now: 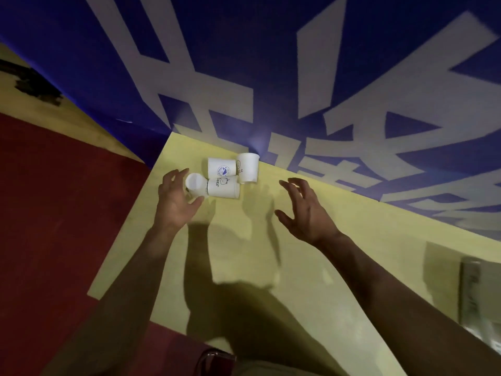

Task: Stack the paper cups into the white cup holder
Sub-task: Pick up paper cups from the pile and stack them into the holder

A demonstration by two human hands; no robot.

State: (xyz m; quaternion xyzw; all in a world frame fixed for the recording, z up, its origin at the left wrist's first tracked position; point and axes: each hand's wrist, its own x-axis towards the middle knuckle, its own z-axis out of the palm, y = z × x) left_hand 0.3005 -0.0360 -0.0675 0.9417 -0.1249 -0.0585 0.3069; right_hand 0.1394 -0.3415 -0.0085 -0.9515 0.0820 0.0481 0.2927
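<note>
While both hands reach toward a small cluster of white paper cups, neither has taken hold of anything yet. On the left hand [177, 203], the fingers [173, 176] are spread and gently curved, released, with the thumb just beside the open mouth of a cup lying on its side [195, 184]; whether skin touches paper cannot be told, but the hand looks shaped to close around that cup. On the right hand [305, 210], the fingers [291, 185] are likewise loose and fanned, holding nothing, hovering to the right of the cluster and apart from it, probably ready to steady or gather the others. Just right of the tipped cup lies a second cup on its side [223, 189], printed with dark lettering and a small face, touching the first. Behind it sits a cup with a blue round logo [221, 169], and beside that, furthest right, a cup marked with a face and red letters stands upright [247, 169], close against the backdrop. No white cup holder can be made out with certainty; it may be one of these pieces. All rest at the far left corner of a yellow bench [298, 267], so the arms stretch well forward. Behind rises a blue banner with large white characters [271, 63]; red floor [54, 213] lies to the left, and a blurred grey object [474, 294] sits at the right edge.
</note>
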